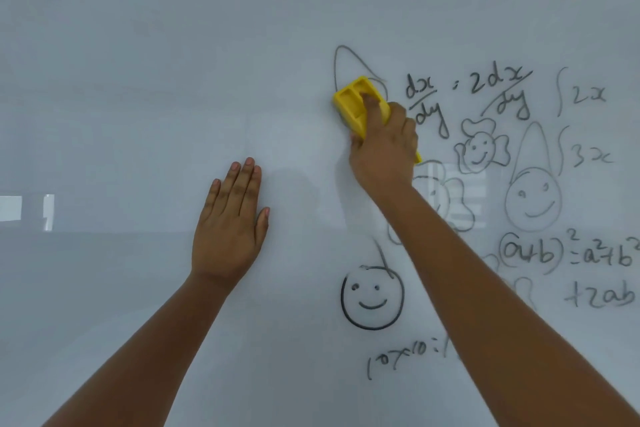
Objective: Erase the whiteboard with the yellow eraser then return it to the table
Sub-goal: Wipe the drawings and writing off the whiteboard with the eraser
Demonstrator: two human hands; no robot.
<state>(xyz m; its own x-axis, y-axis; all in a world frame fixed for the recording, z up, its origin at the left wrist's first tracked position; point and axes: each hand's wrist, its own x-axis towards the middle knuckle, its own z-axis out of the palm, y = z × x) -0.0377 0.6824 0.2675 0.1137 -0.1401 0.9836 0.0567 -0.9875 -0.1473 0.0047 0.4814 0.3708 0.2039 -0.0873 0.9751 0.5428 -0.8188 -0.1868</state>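
The whiteboard (173, 62) fills the whole view. Its left half is bare; black marker drawings and formulas cover its right half. My right hand (384, 146) grips the yellow eraser (353, 104) and presses it flat on the board, over the lower end of a pointed cone outline. Just right of the eraser is the "dx/dy" writing (420, 87). A smiley face (372, 298) sits below my right forearm. My left hand (230, 222) rests flat on the bare board, fingers together and pointing up, holding nothing.
More marks lie to the right: a cone-hatted smiley (533, 198), a small cartoon figure (481, 146), "(a+b)²" algebra (568, 253) and "10x10" (401, 360) low down. Bright reflections (27, 208) show at the left edge. No table is in view.
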